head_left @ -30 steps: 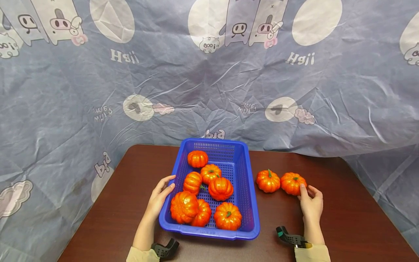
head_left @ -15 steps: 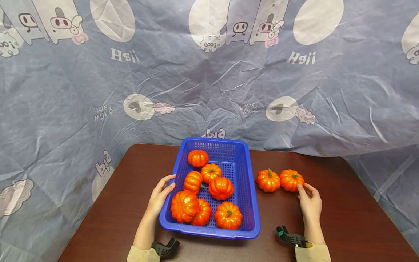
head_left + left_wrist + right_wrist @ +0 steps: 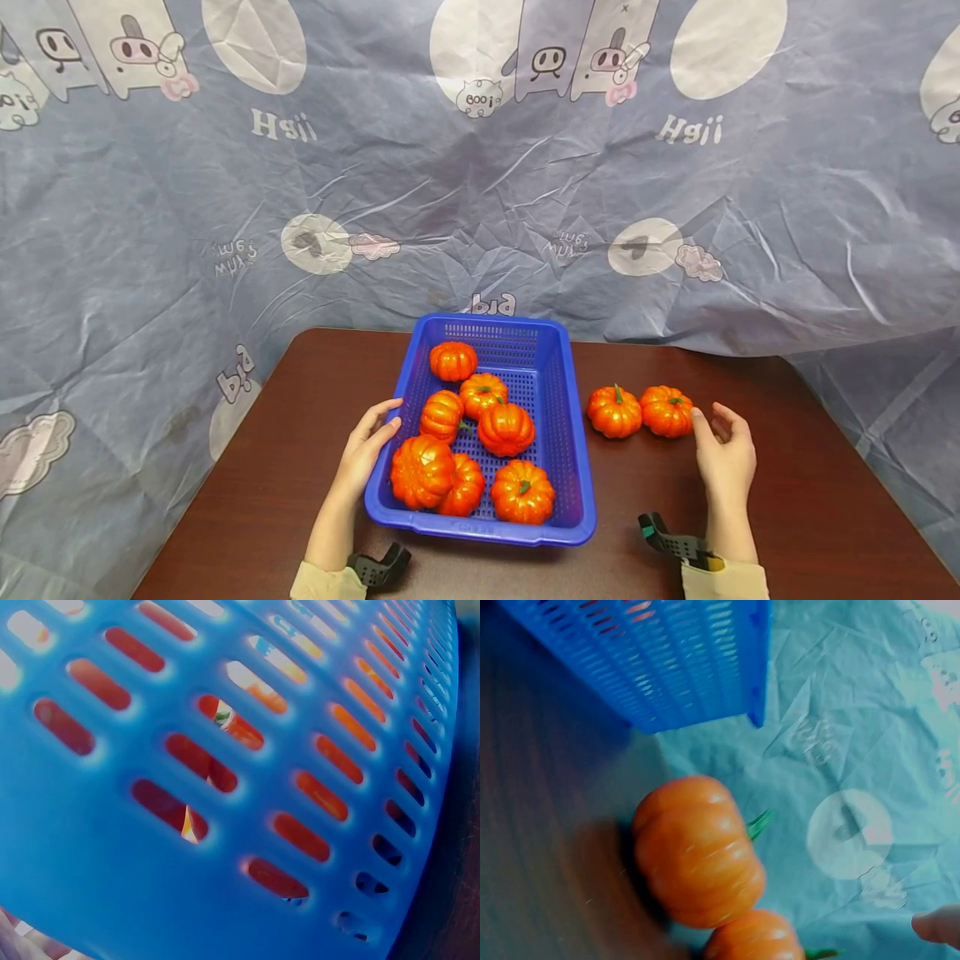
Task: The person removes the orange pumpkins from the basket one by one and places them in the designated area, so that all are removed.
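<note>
In the head view, my left hand point(image 3: 363, 454) rests against the left rim of a blue plastic basket point(image 3: 480, 529), with thumb and index fingertip on its outer edge. The left wrist view is filled by the basket's slotted wall point(image 3: 97, 825). Several shiny orange pumpkins lie in the basket, among them one with a green stem point(image 3: 522, 493). My right hand point(image 3: 726, 454) is just right of a pumpkin point(image 3: 666, 411) on the table, its thumb at or very near the side and its fingers loosely bent, holding nothing. Another pumpkin point(image 3: 615, 412) stands touching that one's left.
The dark brown table point(image 3: 795, 500) stretches out on both sides of the basket. Behind it hangs a grey-blue printed cloth point(image 3: 480, 208), which meets the table's back edge. Each wrist bears a black strap mount, such as the right one point(image 3: 675, 543).
The right hand first nudged the right-hand pumpkin slightly away and to the left, against its neighbour, then let go and drew back to the right. The left hand and basket stayed put.
</note>
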The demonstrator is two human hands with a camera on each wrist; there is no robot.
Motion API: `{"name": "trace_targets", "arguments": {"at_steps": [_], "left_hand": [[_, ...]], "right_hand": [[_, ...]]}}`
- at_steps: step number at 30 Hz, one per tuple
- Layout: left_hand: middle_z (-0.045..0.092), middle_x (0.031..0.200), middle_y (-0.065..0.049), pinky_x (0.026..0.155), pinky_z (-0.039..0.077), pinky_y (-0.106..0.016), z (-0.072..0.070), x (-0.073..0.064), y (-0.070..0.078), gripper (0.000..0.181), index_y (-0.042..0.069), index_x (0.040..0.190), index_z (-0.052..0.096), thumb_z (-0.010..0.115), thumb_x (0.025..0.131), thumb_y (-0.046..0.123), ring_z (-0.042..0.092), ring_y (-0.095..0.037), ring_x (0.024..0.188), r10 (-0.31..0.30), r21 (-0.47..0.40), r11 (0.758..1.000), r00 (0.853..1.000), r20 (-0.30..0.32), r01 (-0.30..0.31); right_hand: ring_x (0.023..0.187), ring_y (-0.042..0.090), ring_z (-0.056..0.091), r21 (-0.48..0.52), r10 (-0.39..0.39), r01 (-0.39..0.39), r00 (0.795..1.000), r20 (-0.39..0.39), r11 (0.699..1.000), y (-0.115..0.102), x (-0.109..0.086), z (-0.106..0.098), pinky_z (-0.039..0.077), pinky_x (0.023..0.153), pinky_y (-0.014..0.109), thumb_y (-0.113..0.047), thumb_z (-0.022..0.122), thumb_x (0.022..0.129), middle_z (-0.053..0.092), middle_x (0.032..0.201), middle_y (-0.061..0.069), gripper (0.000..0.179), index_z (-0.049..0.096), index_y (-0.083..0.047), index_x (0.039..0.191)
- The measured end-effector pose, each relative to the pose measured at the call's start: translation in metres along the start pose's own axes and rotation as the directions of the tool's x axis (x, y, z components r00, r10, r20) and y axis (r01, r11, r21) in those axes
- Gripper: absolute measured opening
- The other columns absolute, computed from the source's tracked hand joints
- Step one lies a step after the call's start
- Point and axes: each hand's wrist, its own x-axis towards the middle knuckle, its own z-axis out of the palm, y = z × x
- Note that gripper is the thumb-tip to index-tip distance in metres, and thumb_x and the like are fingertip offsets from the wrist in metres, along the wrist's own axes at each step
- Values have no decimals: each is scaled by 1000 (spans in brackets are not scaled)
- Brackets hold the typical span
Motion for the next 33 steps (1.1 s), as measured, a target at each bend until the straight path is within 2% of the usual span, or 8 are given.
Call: {"name": "trace_targets", "arguments": {"at_steps": [6,11,15,17,19,25,30,33], "left_hand": [[47,135,-15,88,46,-26,0,0,0,37,4,130,50,52,95,13,50,-25,111,1,-11,1000,1000,1,-1],[48,134,-16,87,47,-26,1,-1,1,37,3,130,50,52,95,13,51,-25,110,1,-19,1000,1000,-1,-1],[48,134,-17,87,47,-26,1,-1,1,37,3,130,50,52,95,13,51,-25,110,2,-14,1000,1000,-2,-2],[48,134,-17,87,47,-26,1,-1,1,37,2,130,50,52,95,12,51,-25,110,5,-12,1000,1000,-3,-5],[48,134,-17,87,46,-26,1,-1,1,37,2,130,50,52,95,12,51,-26,110,4,-13,1000,1000,-4,-4],[48,134,-17,87,47,-27,1,-1,1,37,2,130,50,52,95,12,50,-27,110,4,-22,1000,1000,0,-4],[48,133,-18,88,47,-26,1,-1,2,36,1,130,49,51,95,11,51,-26,110,9,-24,1000,1000,-1,-9],[48,134,-17,88,46,-26,1,-1,2,36,1,130,49,51,95,11,51,-25,110,9,-18,1000,1000,-1,-9]], "right_hand": [[118,33,49,9,-21,21,1000,4,1000,-21,-9,-6,40,98,41,-42,58,89,48,134,16,58,47,-10,136],[114,26,52,11,-60,60,998,18,998,-38,-20,-10,44,92,26,-40,60,89,49,135,12,55,49,-14,136],[105,12,56,31,-94,93,995,43,995,-52,-31,-12,44,79,10,-36,62,89,50,133,9,51,51,-16,134],[98,5,57,50,-121,119,991,54,992,-59,-37,-12,43,74,6,-33,63,88,51,131,9,49,52,-17,133],[97,-1,55,71,-164,159,984,66,985,-65,-43,-11,43,75,6,-28,64,89,52,129,7,46,53,-17,132],[99,-3,54,147,-315,299,944,99,943,-79,-63,-7,42,80,8,-12,67,87,56,124,-1,42,56,-11,128],[104,0,54,186,-427,397,889,164,899,-88,-78,-1,42,85,10,-7,68,85,57,122,5,41,57,-8,125],[103,0,55,192,-465,430,858,217,882,-90,-85,5,41,87,11,-7,69,85,58,120,7,39,58,-8,123]]}}
